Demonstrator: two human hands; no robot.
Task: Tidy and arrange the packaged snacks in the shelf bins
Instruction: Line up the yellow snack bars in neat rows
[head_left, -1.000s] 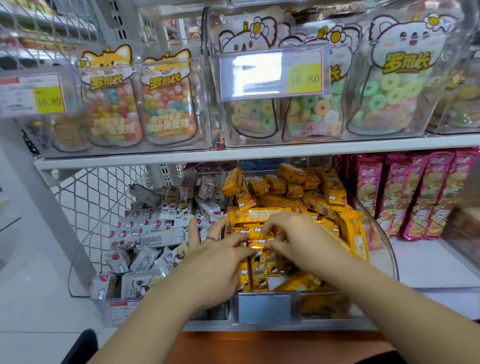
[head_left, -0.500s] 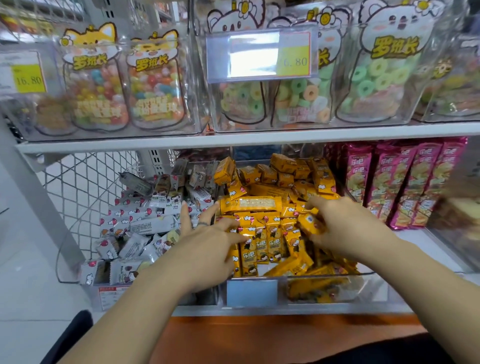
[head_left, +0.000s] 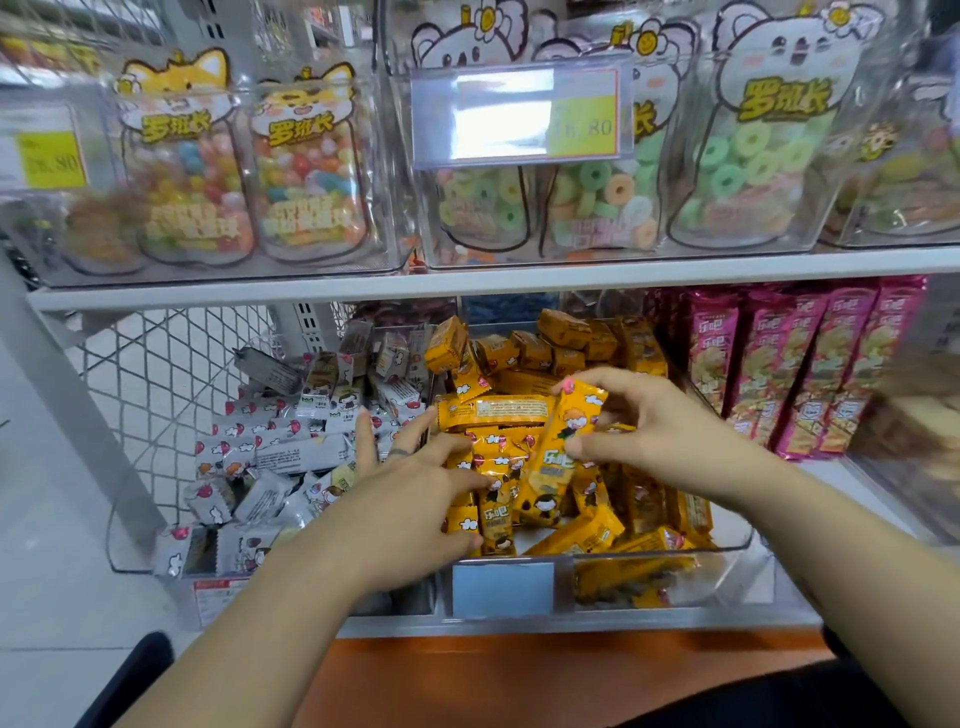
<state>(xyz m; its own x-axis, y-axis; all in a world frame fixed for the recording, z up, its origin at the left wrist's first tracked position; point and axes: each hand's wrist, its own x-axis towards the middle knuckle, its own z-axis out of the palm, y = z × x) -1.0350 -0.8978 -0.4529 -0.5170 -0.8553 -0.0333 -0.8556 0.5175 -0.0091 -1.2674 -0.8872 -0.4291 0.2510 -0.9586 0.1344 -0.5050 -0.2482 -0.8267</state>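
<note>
One yellow packet: we are holding it tilted in the clear bin.
Right hand: fingers are pinching that packet.
Left hand: fingers are lying straight, pressing the packet row.

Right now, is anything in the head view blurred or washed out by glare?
Head view: glare whites out the middle price label; the far right edge is smeared with blur; the orange packet in the right hand is sharp.
</note>
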